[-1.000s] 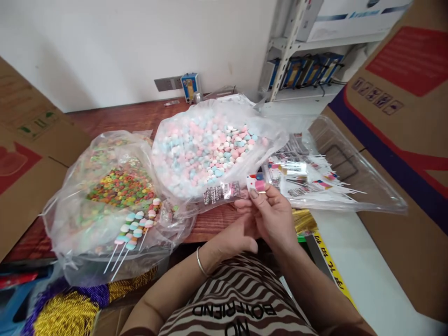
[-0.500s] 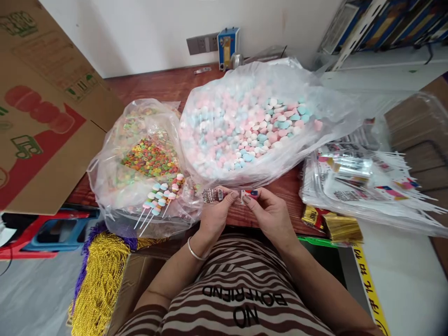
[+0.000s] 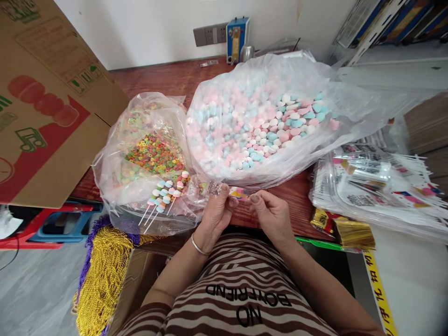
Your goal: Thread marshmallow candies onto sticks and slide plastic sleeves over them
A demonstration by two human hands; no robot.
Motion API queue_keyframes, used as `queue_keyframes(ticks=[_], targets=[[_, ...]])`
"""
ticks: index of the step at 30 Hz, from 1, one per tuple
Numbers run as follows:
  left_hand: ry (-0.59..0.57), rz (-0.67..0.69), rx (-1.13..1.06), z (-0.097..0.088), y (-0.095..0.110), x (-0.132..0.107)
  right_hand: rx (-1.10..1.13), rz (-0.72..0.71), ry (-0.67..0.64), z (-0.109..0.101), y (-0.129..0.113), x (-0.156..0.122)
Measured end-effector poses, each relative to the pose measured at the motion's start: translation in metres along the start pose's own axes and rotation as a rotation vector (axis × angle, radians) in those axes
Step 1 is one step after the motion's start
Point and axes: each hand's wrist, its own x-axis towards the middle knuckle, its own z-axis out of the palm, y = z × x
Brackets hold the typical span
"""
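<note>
A small printed plastic wrapper (image 3: 238,193) stretches between my two hands, just above the table's front edge. My left hand (image 3: 216,211) is closed on it, thumb on top, with part of the wrapper sticking out to the left of the fingers. At the other end, my right hand (image 3: 273,213) pinches the wrapper's right tip between thumb and finger. Whether anything is inside the wrapper I cannot tell. Left of my hands, several candy skewers (image 3: 164,195) with pastel and coloured pieces on white sticks lie on a clear bag (image 3: 108,186) of small ring-shaped candies (image 3: 154,153).
A large clear bag (image 3: 206,163) of pink, blue and white candies (image 3: 276,133) lies behind my hands. At the right are a stack of printed bags with white sticks (image 3: 367,186) and a bundle of gold ties (image 3: 355,233). A cardboard box (image 3: 52,121) stands left; gold bead strings (image 3: 101,280) hang below.
My hands have moved slightly apart, the right one shifting along to the wrapper's tip. More of the wrapper's coloured print shows between them. The camera view has shifted a little.
</note>
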Motion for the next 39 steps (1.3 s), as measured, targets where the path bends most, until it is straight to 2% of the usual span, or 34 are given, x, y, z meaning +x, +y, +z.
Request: queue_keyframes(ticks=[5,9,13,15,17,20,22,24,27,30,32,34,35,37,39], targets=[[-0.048,-0.059,-0.115,-0.005,0.003,0.004,-0.104,-0.311,0.128,-0.002,-0.007,-0.004],[-0.027,-0.071,-0.113,-0.007,0.0,0.006,-0.211,-0.517,0.091,0.0,-0.013,-0.008],[0.0,-0.027,-0.124,-0.014,0.004,0.001,-0.177,-0.507,0.042,0.002,-0.014,-0.008],[0.05,0.031,-0.126,-0.025,0.016,-0.007,-0.136,-0.453,0.016,0.005,-0.011,-0.005],[0.125,0.124,-0.114,-0.043,0.037,-0.02,-0.137,-0.411,-0.064,0.014,-0.007,0.001],[0.21,0.338,-0.13,-0.083,0.076,-0.049,-0.27,-0.431,-0.358,0.045,-0.002,0.012],[0.249,0.504,-0.172,-0.112,0.099,-0.07,-0.433,-0.489,-0.578,0.079,-0.003,0.018],[0.289,0.636,-0.196,-0.137,0.115,-0.088,-0.608,-0.57,-0.741,0.121,-0.007,0.021],[0.35,0.75,-0.202,-0.163,0.122,-0.106,-0.777,-0.734,-0.946,0.194,-0.016,0.021],[0.38,0.768,-0.216,-0.173,0.12,-0.112,-0.769,-0.82,-1.004,0.261,-0.025,0.02],[0.389,0.747,-0.233,-0.176,0.118,-0.112,-0.778,-0.831,-1.023,0.291,-0.03,0.021],[0.401,0.735,-0.239,-0.178,0.12,-0.111,-0.788,-0.828,-1.035,0.304,-0.035,0.024],[0.407,0.734,-0.239,-0.179,0.121,-0.11,-0.791,-0.826,-1.032,0.302,-0.037,0.026],[0.415,0.737,-0.251,-0.181,0.124,-0.106,-0.8,-0.815,-0.999,0.283,-0.042,0.034],[0.404,0.724,-0.276,-0.182,0.126,-0.099,-0.835,-0.751,-0.928,0.248,-0.043,0.045]])
